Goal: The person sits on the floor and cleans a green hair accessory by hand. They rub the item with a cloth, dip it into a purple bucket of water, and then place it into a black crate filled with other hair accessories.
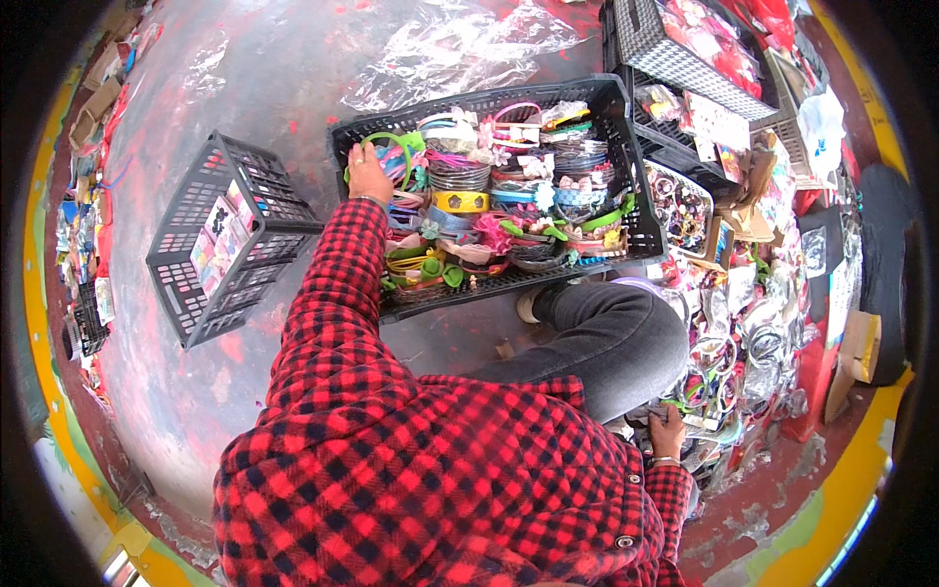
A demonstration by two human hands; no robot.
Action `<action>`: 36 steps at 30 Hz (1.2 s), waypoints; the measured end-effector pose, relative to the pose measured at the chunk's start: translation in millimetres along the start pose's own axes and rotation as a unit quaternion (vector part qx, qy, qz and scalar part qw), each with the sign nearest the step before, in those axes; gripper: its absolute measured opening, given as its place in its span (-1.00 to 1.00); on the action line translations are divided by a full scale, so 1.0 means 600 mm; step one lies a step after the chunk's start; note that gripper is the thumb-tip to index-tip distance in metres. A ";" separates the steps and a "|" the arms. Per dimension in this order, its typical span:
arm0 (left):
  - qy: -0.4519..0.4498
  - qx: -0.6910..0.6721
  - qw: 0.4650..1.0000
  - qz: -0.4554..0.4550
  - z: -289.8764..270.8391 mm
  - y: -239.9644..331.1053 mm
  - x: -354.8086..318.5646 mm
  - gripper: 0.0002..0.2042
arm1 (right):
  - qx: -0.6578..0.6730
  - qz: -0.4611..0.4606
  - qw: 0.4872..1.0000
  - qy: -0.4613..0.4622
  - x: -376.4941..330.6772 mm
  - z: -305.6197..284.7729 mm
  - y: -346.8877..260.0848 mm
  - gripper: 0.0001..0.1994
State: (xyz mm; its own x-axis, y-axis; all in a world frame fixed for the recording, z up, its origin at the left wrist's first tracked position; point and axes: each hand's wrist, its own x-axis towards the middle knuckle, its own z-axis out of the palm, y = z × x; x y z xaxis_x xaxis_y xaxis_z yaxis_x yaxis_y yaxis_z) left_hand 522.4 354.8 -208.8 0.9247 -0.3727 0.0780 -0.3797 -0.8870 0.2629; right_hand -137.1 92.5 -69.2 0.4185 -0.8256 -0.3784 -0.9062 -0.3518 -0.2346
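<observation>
A black plastic crate (pixel 469 293) holds several stacked rows of colourful headbands (pixel 460 202). At its far left corner, my left hand (pixel 369 174) reaches in with fingers curled against a bright green headband (pixel 406 161) and others beside it; part of what it grips is hidden under the palm. Beside my bent knee, my right hand (pixel 667 433) is low at the right, by the edge of a loose heap of packaged hair accessories (pixel 724 362). Its fingers are closed around something dark that I cannot make out.
An openwork black basket (pixel 284 186) rests tilted on the floor to the left, with a printed card inside. Clear plastic sheeting (pixel 465 54) lies beyond the crate. More baskets (pixel 690 64) and a cardboard box (pixel 861 347) crowd the right side.
</observation>
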 end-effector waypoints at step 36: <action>0.030 0.156 0.936 0.313 0.026 -0.036 0.095 -0.66 | 0.669 0.026 0.722 0.175 -0.064 -0.229 0.107 -0.66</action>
State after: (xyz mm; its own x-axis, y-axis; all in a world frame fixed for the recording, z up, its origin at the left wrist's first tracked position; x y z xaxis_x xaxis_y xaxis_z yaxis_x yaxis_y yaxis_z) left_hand 582.8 348.8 -225.1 0.5142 -0.8386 0.1796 -0.8292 -0.5396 -0.1459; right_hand -219.7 40.8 53.3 0.1330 -0.9656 -0.2234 0.0473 0.2313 -0.9717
